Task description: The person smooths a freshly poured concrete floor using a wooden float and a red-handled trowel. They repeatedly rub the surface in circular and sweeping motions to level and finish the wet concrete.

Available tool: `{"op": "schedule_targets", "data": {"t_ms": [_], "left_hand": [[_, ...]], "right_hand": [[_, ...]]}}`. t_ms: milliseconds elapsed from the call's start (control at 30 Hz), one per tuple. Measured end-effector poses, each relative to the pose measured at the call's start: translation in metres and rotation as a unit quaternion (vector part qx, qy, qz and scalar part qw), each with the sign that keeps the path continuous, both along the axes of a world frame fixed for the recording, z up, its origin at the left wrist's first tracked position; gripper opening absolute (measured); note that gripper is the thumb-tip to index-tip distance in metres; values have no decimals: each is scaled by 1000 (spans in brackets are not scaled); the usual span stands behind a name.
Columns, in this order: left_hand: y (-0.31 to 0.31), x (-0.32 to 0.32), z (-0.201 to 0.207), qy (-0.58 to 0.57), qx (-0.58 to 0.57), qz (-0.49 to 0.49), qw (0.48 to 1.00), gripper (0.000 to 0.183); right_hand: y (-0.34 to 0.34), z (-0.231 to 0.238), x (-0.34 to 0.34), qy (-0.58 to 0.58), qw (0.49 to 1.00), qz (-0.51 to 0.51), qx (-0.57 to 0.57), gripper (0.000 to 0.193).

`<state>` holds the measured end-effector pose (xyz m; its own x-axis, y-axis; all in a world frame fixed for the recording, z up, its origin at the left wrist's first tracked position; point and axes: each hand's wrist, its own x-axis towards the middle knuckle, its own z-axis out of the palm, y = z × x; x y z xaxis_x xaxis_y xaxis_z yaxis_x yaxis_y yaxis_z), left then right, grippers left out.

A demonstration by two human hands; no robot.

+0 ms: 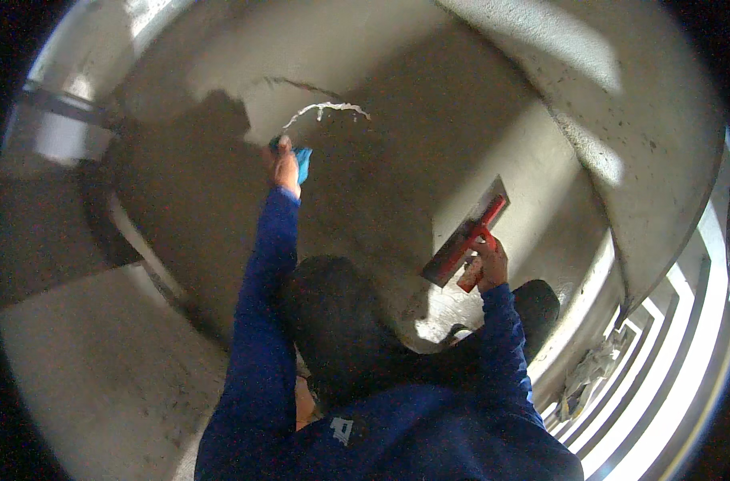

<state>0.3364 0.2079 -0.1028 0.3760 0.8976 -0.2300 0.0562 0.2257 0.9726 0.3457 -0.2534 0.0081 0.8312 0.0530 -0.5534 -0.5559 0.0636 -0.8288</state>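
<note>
The nearest thing to a container in my grip is one soft blue thing, pinched in my left hand; I cannot tell whether it is a bag or a cloth, or whether anything is inside. It sits against the grey surface, just below the left end of one white streak, an uneven arc with a few short drips. One thin dark line runs above that. Off to the right, near the white bars, lies one crumpled grey heap, perhaps a bag, its contents hidden from me. My right hand is closed around one trowel with a red handle, held tilted, well apart from the streak, one flat blade slanting up to the right. I count two blue sleeves on me and two dark knees, the left knee and the right knee, between my forearms and just beyond
</note>
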Motion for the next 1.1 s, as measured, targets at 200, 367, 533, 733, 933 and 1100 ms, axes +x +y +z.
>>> {"op": "schedule_targets", "data": {"t_ms": [200, 367, 533, 733, 933, 1100], "left_hand": [[8, -134, -34, 107, -135, -58, 983, 65], [44, -170, 0, 96, -231, -32, 968, 71], [129, -170, 80, 96, -143, -54, 984, 62], [139, -54, 129, 77, -44, -135, 987, 40], [109, -14, 90, 152, 138, -288, 935, 39], [200, -82, 44, 147, 139, -263, 943, 48]], "right_hand": [[24, 67, 25, 10, 997, -37, -70, 52], [30, 185, 92, -229, 960, 103, -126, 53], [-4, 216, 165, -234, 921, 127, -284, 48], [-56, 87, 173, -341, 770, 292, -454, 21], [-5, -26, 162, -80, 904, 247, -338, 36], [29, -131, 222, -154, 797, 348, -469, 35]]}}
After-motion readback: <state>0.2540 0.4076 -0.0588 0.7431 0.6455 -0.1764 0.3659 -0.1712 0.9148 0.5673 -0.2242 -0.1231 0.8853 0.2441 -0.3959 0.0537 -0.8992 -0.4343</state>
